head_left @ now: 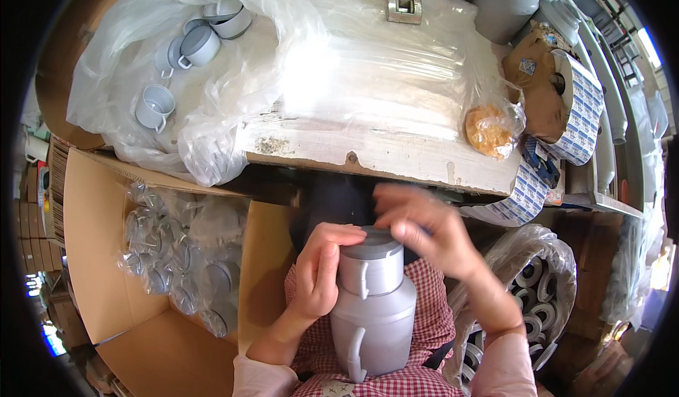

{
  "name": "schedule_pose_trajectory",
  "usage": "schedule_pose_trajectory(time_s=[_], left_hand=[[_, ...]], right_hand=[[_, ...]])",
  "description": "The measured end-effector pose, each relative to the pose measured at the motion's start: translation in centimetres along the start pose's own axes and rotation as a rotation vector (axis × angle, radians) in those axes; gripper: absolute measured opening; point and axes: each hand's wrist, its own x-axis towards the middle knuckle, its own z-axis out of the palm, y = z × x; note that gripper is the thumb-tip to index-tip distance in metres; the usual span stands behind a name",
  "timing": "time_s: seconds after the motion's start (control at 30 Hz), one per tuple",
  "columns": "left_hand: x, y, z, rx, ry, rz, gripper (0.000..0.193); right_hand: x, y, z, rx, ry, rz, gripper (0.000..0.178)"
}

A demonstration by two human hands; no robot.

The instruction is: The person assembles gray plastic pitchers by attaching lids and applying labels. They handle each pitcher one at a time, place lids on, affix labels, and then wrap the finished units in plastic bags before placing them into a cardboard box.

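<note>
A grey vacuum jug (377, 319) with a side handle stands upright on my lap, against a red checked apron. On its top sits a matching grey cup (382, 273) with a small handle. My left hand (320, 268) holds the cup from its left side, with the fingers lying over the top rim. Above the right edge of the cup is my right hand (435, 231), slightly blurred, its fingers apart. Its thumb is close to the rim; whether it touches cannot be seen.
Several loose grey cups (200, 46) lie in a clear plastic bag (276, 15) at the far left of the workbench (396, 146). An open carton (99, 255) of wrapped pieces stands left. A bag of ring-shaped parts (529, 273) is at right. A label roll (583, 107) hangs off the bench.
</note>
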Motion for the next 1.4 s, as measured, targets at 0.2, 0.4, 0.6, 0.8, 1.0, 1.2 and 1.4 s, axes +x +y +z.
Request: schedule_pose_trajectory(time_s=[0.2,0.4,0.6,0.8,1.0,1.2,1.4], left_hand=[[9.1,-1.6,-1.3,0.275,-0.116,0.128,0.035],[14.7,-4.4,-1.8,1.037,-0.238,0.402,0.048],[13.0,-0.6,-4.3,1.009,-0.281,-0.027,0.041],[20.4,-3.1,0.7,1.074,0.386,0.536,0.03],[18.4,-2.9,-1.5,-0.354,0.114,-0.01,0.024],[8.3,-4.7,-3.3,-0.149,0.272,-0.248,0.052],[-5.7,-1.9,-4.2,-0.137,-0.053,-0.013,0.053]], right_hand=[[15.8,6.6,-5.0,-0.578,0.236,-0.158,0.03],[18.3,10.6,-5.7,-0.459,0.279,-0.12,0.021],[17.6,7.9,-9.7,0.417,0.567,0.247,0.041],[16.3,5.4,-7.1,0.162,0.512,0.124,0.042],[13.3,4.5,-7.3,-0.545,0.829,0.025,0.045],[5.0,4.6,-3.1,1.125,0.613,0.214,0.037],[-6.0,1.3,4.3,0.187,0.446,-0.062,0.116]])
